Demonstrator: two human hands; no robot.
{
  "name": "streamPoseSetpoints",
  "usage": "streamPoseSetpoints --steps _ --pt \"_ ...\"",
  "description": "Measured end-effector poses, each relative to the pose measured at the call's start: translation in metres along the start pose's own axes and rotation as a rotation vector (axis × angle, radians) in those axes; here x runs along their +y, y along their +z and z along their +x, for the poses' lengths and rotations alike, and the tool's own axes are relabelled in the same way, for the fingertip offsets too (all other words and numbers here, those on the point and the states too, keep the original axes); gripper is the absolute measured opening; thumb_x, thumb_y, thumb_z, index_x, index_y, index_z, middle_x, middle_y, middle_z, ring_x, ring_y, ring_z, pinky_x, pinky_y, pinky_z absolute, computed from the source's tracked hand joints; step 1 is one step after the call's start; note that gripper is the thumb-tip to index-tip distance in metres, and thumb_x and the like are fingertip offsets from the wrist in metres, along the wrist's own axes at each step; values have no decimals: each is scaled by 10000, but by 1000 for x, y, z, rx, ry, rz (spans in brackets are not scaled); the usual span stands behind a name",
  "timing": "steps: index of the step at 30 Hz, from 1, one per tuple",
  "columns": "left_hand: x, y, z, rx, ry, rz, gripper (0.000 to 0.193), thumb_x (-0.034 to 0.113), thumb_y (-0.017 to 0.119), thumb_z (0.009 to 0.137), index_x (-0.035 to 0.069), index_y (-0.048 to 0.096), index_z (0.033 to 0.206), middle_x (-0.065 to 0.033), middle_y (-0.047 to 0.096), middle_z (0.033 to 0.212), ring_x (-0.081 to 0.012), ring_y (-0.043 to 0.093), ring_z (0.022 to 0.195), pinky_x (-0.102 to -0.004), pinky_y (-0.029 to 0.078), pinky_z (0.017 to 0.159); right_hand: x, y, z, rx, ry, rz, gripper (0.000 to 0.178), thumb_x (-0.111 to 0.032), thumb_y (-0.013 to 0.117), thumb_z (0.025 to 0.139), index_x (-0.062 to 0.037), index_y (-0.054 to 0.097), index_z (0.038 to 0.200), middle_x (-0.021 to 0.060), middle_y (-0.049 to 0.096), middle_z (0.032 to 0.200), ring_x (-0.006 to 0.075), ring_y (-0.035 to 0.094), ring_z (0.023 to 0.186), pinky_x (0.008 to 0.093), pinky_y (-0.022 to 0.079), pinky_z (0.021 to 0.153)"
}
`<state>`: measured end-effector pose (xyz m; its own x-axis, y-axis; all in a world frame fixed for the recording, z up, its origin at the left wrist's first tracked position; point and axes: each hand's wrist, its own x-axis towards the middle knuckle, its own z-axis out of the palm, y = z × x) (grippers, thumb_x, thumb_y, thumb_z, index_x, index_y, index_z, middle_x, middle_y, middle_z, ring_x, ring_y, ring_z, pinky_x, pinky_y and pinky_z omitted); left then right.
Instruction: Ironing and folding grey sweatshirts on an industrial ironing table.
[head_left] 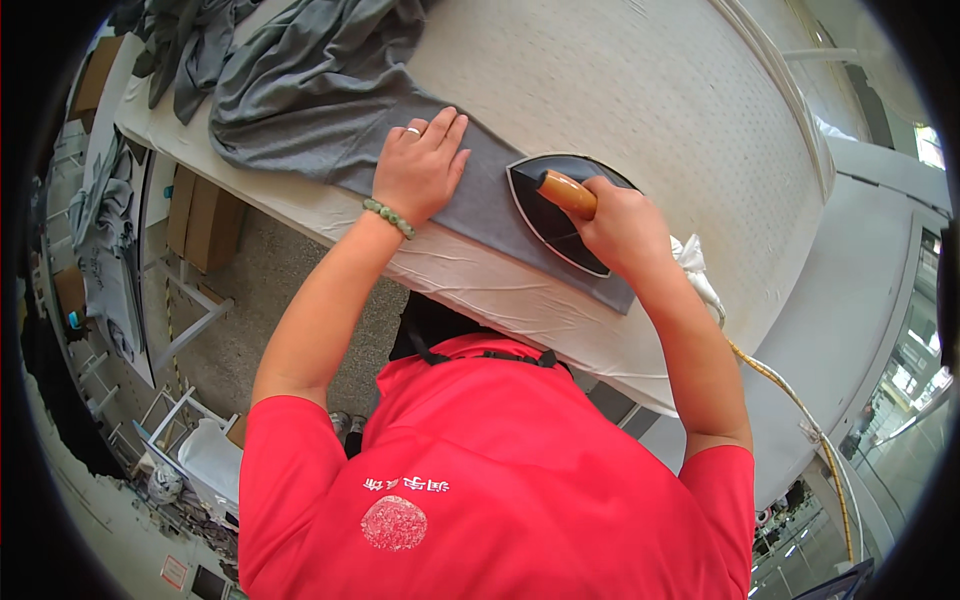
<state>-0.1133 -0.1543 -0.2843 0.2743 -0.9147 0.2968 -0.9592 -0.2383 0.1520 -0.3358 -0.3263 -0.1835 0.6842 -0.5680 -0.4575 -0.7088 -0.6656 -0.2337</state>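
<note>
A grey knit garment (330, 90) lies on a padded ironing table, bunched toward the far left, with one part like a sleeve stretched flat toward the right. My left hand (422, 165) rests on the flat part, fingers extended and palm down, a ring and a green bead bracelet on it. An iron (545, 215) with a dark top and pale metal rim sits on the flat part near its right end. My right hand (622, 222) is wrapped round the iron's wooden handle (568, 194). The iron's soleplate is hidden beneath it.
The ironing table (600, 90) has a cream cover, wrinkled along its near edge. A cord (790, 390) with a white cloth wrap trails right from the iron. More dark grey garments (205, 60) lie far left; cardboard boxes (212, 215) stand under the table.
</note>
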Motion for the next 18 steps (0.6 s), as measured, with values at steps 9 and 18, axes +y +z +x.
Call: streamPoseSetpoints --steps 9,18 --pt "-74 -30 -31 -47 -65 -171 453 233 724 889 19 669 1284 -103 646 1360 -255 635 1069 -414 500 892 -131 -16 108 -45 -92 -29 349 -405 708 955 -102 740 1125 218 755 966 432 718 937 515 564 809" --pt "-118 -93 -146 -25 -412 -614 297 142 753 928 -10 696 1177 -136 702 1196 -221 715 950 -364 563 796 -181 -22 117 -201 -203 -30 404 -344 735 921 -58 676 1199 246 748 967 448 717 928 528 562 807"
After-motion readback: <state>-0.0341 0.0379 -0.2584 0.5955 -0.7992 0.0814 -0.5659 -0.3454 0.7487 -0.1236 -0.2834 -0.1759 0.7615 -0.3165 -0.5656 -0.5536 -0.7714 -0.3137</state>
